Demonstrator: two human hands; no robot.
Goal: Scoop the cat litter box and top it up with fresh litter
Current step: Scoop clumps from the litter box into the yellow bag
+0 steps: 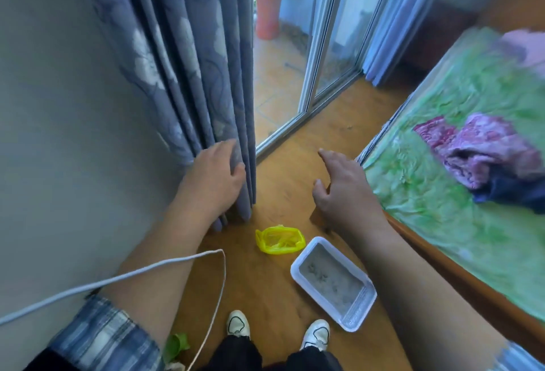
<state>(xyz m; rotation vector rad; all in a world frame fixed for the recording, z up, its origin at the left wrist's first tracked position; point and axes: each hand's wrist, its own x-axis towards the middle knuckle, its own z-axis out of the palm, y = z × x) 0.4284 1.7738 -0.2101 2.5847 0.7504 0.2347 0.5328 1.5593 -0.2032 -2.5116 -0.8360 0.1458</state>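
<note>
Two-footed in white shoes (237, 323), stood on the wooden floor (265, 282) with the litter box (295, 270) just ahead of the right foot and grey litter (339, 285), marked by a few clumps, inside it. Noted an open yellow plastic bag (280, 239) just beyond the box, not touching it. Held both arms out further on: left grip (215, 182) laid on the grey curtain (191, 75), thumb over a fold, clasping or merely pushing impossible to tell; right grip (345, 190) released, fingers spread, holding nothing, near the bed (442, 208). Saw no scoop and no fresh litter anywhere. Judged scooping not yet begun, probably hunting for tools behind the curtain. Needed next: a scoop taken up, then a crouch to the box with the bag kept close.
</note>
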